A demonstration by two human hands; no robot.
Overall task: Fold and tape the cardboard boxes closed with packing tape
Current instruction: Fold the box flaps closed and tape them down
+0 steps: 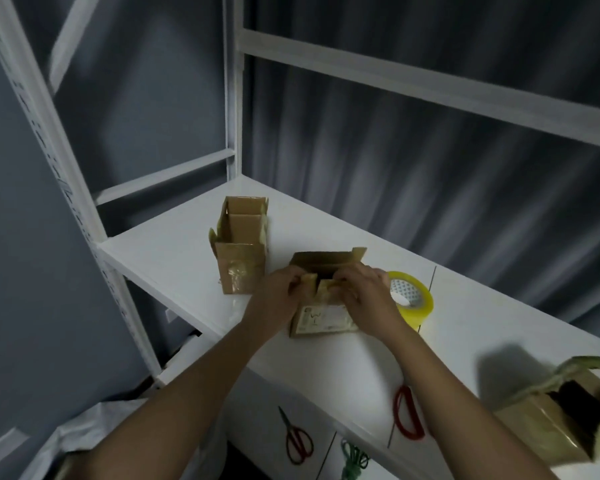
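The left hand [277,295] and right hand [363,292] each pinch a near flap of the small open cardboard box [323,303], which bears a label. Just beside it stands a yellow tape roll [413,299]; another open box [241,251] stands nearby on the white table [174,251].

- Overall dim, cool grey-blue cast; the white shelf surface [343,344] is the brightest area, evenly lit with no hot spots.
- Light appears to come from the upper right: the open brown cardboard box at the lower right edge [565,410] throws a soft dark shadow to its left.
- Dark grey pleated curtain [430,161] smeared into streaks by motion blur; white metal shelf uprights [234,98] also soft.
- Faint glare on the clear tape patch of the tall open brown cardboard box [240,261].
- Translucent yellow packing tape roll [411,299] glows slightly.
- Wide-angle distortion bends frame lines near edges; corners are blurred.
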